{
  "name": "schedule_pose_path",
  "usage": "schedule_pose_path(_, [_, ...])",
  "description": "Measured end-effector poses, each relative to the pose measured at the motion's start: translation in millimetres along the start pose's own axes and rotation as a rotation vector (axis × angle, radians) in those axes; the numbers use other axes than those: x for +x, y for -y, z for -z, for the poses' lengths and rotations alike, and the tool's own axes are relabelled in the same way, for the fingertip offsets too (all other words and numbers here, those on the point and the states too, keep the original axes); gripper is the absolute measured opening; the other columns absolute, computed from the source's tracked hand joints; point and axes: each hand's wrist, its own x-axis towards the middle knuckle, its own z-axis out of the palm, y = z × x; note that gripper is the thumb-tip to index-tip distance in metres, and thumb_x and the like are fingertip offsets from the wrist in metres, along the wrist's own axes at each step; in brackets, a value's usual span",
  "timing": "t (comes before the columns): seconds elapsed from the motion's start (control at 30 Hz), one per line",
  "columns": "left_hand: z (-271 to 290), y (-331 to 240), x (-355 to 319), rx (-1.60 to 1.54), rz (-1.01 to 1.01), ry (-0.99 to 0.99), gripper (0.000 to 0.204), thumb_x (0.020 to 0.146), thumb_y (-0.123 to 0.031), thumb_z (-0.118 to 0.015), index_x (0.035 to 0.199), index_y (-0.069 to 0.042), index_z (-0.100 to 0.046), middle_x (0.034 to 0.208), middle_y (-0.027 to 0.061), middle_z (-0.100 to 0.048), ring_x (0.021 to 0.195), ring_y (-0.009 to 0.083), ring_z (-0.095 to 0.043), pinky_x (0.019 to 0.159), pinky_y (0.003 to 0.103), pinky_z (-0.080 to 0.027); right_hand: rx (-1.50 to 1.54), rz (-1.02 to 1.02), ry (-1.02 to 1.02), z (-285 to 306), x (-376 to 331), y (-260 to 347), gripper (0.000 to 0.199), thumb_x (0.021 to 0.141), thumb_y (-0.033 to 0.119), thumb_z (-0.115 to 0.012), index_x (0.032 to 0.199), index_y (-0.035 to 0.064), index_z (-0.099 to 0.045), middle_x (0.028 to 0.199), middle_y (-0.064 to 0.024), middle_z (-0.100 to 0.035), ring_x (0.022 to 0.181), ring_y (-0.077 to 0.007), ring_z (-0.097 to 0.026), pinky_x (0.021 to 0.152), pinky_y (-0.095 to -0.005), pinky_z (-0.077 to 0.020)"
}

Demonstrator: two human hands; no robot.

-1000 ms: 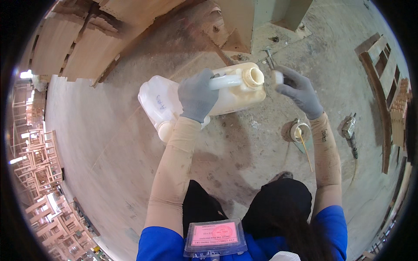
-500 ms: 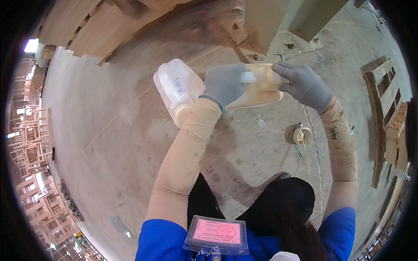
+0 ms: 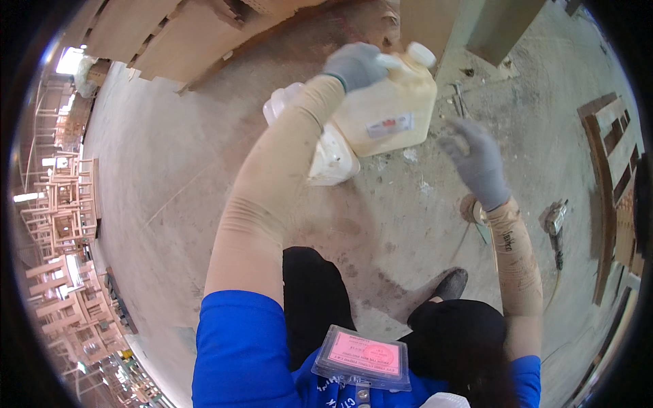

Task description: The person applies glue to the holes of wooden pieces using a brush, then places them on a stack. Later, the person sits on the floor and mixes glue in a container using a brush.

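Note:
A yellowish plastic jug (image 3: 388,112) with a white cap (image 3: 422,54) and a small label leans at a slant over the floor. Its handle is in the grip of my left hand (image 3: 357,66), gloved in grey. Beside it, a white plastic jug (image 3: 333,160) is partly hidden behind my left forearm and the yellowish jug. My right hand (image 3: 479,163), also gloved, hovers to the right of the jugs with fingers apart and nothing in it. Below that hand, a small cup (image 3: 469,207) on the floor is mostly covered by my right forearm.
A metal hand tool (image 3: 556,217) with a hose lies at the right, near a wooden pallet (image 3: 602,163). A thin metal piece (image 3: 460,100) is on the floor by the steel column (image 3: 442,27). Stacked boards (image 3: 177,41) stand at the far left.
The yellowish jug has swung from lying flat to more upright, its cap now at the top. My right hand has let go of it and drawn nearer. The white jug has turned.

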Motion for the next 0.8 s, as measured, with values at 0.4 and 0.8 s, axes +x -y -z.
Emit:
schedule_pose_path(0.4, [32,36,-33,-0.206,-0.304,0.096,0.045,0.076,-0.037,-0.063,0.109,-0.006,-0.058,0.107,0.0154,-0.060,0.100,0.0310,-0.057,0.085,0.039,-0.045,-0.300,0.262,0.214,-124,29,139,0.032,0.075,0.027,-0.063,0.087,-0.0026,-0.060,0.072,-0.0128,-0.061,0.056,-0.0272,-0.062,0.044,-0.0396,-0.0445])
schedule_pose_path(0.8, [47,104,-113,0.282,-0.570,0.166,0.023,0.056,0.002,-0.060,0.077,-0.007,-0.057,0.084,0.0089,-0.056,0.091,0.0308,-0.051,0.080,0.039,-0.043,-0.406,0.542,0.153,-114,24,161,0.018,0.068,0.010,-0.060,0.082,-0.0015,-0.064,0.070,-0.0106,-0.058,0.061,-0.0251,-0.060,0.048,-0.0373,-0.0473])
